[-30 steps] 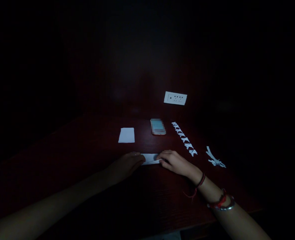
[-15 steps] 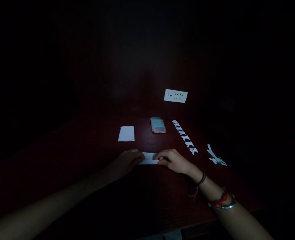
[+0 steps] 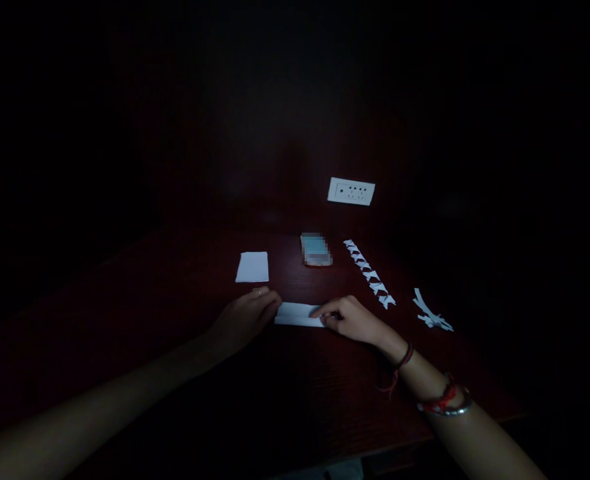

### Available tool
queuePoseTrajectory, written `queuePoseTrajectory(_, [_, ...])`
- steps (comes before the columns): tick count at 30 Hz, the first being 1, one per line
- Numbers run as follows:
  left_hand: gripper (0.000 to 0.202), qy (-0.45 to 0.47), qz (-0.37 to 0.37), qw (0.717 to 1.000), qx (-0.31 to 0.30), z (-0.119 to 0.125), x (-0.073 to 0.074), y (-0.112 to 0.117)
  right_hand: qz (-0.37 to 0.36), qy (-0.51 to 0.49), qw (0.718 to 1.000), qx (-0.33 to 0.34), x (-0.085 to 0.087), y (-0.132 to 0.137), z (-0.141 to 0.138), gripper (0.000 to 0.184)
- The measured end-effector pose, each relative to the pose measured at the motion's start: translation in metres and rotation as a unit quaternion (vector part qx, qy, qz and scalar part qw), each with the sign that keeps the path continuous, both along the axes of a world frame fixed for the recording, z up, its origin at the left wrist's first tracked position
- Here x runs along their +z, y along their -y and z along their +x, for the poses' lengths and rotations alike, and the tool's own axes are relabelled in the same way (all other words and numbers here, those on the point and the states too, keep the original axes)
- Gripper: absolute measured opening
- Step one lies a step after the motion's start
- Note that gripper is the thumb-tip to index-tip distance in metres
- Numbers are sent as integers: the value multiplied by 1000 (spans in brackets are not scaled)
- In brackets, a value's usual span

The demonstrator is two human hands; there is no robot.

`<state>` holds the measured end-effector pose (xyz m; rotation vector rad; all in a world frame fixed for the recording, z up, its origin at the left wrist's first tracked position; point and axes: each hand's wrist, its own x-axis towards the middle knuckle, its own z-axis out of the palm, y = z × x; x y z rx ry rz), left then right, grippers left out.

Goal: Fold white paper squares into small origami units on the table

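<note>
A folded white paper strip [image 3: 297,313] lies crosswise on the dark red table, a crease running along its length. My left hand [image 3: 247,317], a ring on one finger, is at the strip's left end. Its fingers are bent loosely at the top left corner, with the strip's left edge now uncovered; whether the fingertips touch it is hard to see. My right hand [image 3: 352,320] holds the right end, the index finger laid on the paper and the thumb curled below it.
A stack of white paper squares [image 3: 253,267] lies beyond my left hand. Farther back is a phone-like object [image 3: 316,250], its screen blurred. To the right lie a row of folded paper pieces [image 3: 369,274] and loose paper strips [image 3: 435,322]. A socket panel [image 3: 351,191] is on the back wall.
My left hand has slid back and up off the strip's left end, loosening its hold. My right hand has shifted slightly right, and more of the strip shows between the hands.
</note>
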<state>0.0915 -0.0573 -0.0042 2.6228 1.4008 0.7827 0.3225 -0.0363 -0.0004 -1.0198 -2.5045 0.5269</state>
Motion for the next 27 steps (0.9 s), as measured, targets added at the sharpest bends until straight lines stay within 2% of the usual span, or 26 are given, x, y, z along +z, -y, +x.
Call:
queuePoseTrajectory(3, [19, 3, 21, 999, -48, 7, -2, 3, 4, -10, 1000, 9, 0, 0, 0, 27])
queuePoseTrajectory(5, [19, 9, -7, 996, -87, 10, -6, 1, 6, -19, 1000, 19, 0, -1, 0, 25])
queuePoseTrajectory(7, [20, 24, -46, 994, -98, 12, -11, -4, 7, -21, 1000, 23, 1, -1, 1, 23])
queuePoseTrajectory(10, [22, 40, -94, 990, -93, 11, -14, -10, 6, -17, 1000, 17, 1, -2, 0, 19])
queuePoseTrajectory(15, [24, 51, -146, 987, -54, 12, -9, -8, -25, -29, 999, -11, -2, -2, -2, 14])
queuePoseTrajectory(19, [19, 51, -152, 986, -45, 15, -6, -4, -50, -37, 998, -21, -3, -3, -3, 11])
queuePoseTrajectory(27, [14, 35, -166, 985, -26, 18, 1, -6, -32, -26, 998, -44, 0, -2, -4, 7])
